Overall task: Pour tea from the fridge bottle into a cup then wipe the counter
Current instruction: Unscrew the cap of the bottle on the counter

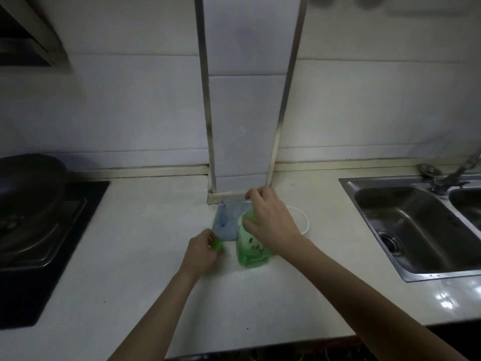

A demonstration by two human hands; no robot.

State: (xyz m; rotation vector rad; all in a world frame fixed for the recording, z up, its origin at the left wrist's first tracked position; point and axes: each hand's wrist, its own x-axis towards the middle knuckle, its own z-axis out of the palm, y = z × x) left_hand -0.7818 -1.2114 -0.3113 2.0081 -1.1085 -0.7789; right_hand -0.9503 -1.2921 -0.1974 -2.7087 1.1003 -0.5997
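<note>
A green tea bottle (251, 250) stands upright on the white counter (145, 259). My right hand (270, 222) reaches over its top, thumb against the bottle's shoulder and fingers stretched past it toward the wall. My left hand (203, 251) pinches the small green cap (217, 243) just left of the bottle. A folded blue cloth (226, 220) lies behind the bottle at the foot of the tiled column. A white cup rim (303, 220) peeks out to the right, mostly hidden behind my right hand.
A steel double sink (416, 225) with a tap (453, 175) fills the right side. A black stove (39, 256) with a dark pan (28, 178) sits at the left. A tiled column (242, 100) juts from the wall behind the cloth.
</note>
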